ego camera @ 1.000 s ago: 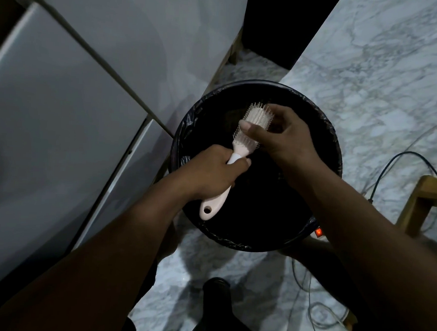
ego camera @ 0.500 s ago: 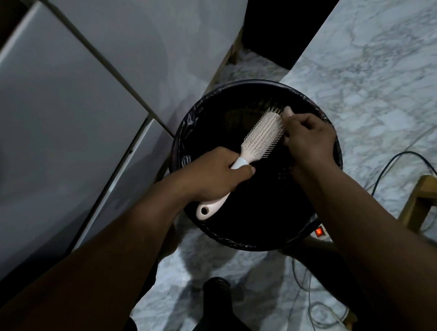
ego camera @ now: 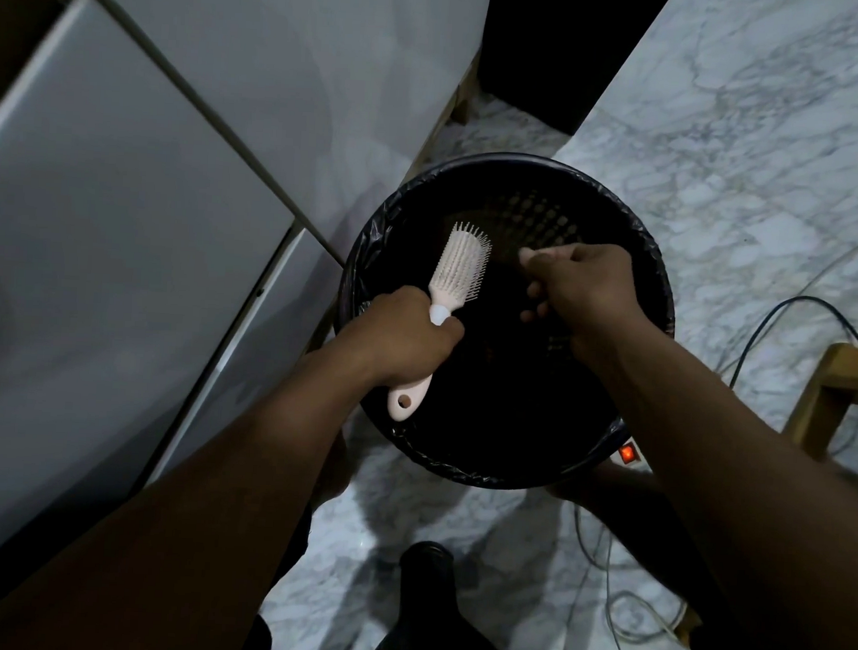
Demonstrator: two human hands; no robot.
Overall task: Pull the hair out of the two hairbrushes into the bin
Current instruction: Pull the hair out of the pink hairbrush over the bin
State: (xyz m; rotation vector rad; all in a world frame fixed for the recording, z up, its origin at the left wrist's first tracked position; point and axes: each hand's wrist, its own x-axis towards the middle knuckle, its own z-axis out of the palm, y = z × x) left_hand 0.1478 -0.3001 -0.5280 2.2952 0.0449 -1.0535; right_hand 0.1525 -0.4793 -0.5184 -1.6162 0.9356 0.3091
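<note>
A pale pink hairbrush point(ego camera: 459, 269) points up and away over the left part of a round black bin point(ego camera: 664, 267) lined with a dark bag. My left hand point(ego camera: 406, 341) is closed around the brush's handle, whose end with a hole sticks out below my fist. My right hand point(ego camera: 588, 288) hovers over the middle of the bin, a little to the right of the brush and apart from it. Its thumb and forefinger are pinched together on a faint brownish wisp of hair. Only one brush is in sight.
The bin stands on a marble floor point(ego camera: 749, 157) against a white cabinet point(ego camera: 124, 219) on the left. A power strip with a lit red switch point(ego camera: 627, 454) and cables point(ego camera: 786, 303) lie to the right, beside a wooden furniture leg point(ego camera: 823, 395). A dark object point(ego camera: 426, 573) is at the bottom.
My right hand has pulled away from the bristles to the right, fingers pinched. My left hand has swung the brush head leftward and more upright.
</note>
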